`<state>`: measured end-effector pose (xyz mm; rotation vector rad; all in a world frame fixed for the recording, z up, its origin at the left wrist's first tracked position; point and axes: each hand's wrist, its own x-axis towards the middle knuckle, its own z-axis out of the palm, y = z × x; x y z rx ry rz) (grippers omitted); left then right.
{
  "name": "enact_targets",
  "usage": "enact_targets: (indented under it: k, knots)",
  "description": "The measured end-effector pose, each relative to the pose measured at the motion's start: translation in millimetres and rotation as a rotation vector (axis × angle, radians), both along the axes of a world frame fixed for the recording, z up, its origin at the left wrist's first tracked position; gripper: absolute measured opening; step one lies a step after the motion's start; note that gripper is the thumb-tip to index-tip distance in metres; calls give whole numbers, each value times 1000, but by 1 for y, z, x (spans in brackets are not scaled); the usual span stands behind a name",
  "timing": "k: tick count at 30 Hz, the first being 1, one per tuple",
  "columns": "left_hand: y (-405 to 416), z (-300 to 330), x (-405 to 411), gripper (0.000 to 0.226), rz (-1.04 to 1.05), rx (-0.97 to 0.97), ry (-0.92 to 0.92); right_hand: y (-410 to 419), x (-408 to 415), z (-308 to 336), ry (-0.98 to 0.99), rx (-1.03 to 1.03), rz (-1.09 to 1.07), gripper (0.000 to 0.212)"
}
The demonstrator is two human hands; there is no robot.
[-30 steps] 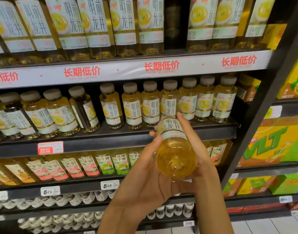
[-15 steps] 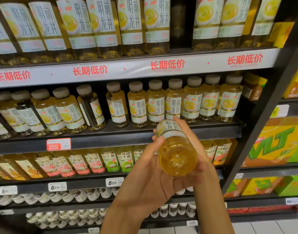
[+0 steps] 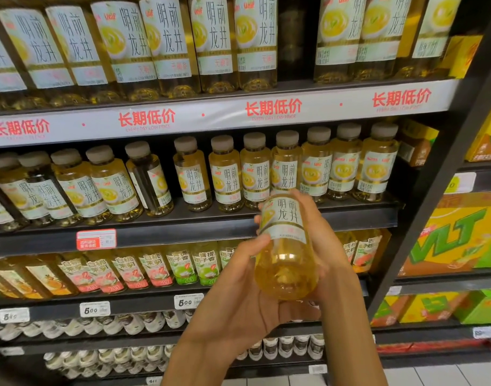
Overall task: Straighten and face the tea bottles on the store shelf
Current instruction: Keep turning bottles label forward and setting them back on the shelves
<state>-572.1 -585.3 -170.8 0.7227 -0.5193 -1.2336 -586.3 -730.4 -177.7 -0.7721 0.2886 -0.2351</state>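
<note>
L hand (image 3: pixel 247 296) + R hand (image 3: pixel 322 246) both grasp tea bottle (image 3: pixel 286 254), fingers curled round it, base toward cam, in front of shelf (image 3: pixel 183 232).

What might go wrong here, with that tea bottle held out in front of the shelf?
1. The held bottle is off the shelf, tipped bottom toward the camera, held between the left hand and the right hand; a slip would likely drop it to the floor.
2. Sliding it back into the middle-shelf row could knock the tightly packed neighbours.
3. The dark-sided bottle left of the gap sits turned, label partly away, and may be overlooked.
</note>
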Motion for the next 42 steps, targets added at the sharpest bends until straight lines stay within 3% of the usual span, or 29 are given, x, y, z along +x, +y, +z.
enact_targets:
  k: [4, 9, 11, 15, 22, 27, 33, 42]
  knots:
    - [-3, -3, 10, 53, 6, 73, -75, -8, -4, 7, -151, -96, -185, 38]
    - [-2, -2, 12, 49, 59, 144, -296, -13, -17, 18, -331, -270, -288, 36]
    - [-2, -3, 13, 55, 92, 159, -397, -13, -20, 22, -340, -324, -293, 36]
    - [-7, -8, 14, 45, 202, 196, -551, -13, -23, 25, -257, -451, -298, 41]
    - [-20, -17, 17, 60, 235, 140, -603, -12, -26, 27, -407, -549, -319, 31]
    - [-19, -14, 32, 67, 324, 69, -699, -12, -34, 34, -577, -688, -234, 51]
    - [-21, -14, 43, 75, 452, 5, -729, -17, -36, 33, -638, -792, -68, 57]
    - [-20, -15, 49, 73, 366, 19, -717, -19, -32, 34, -621, -775, -75, 58]
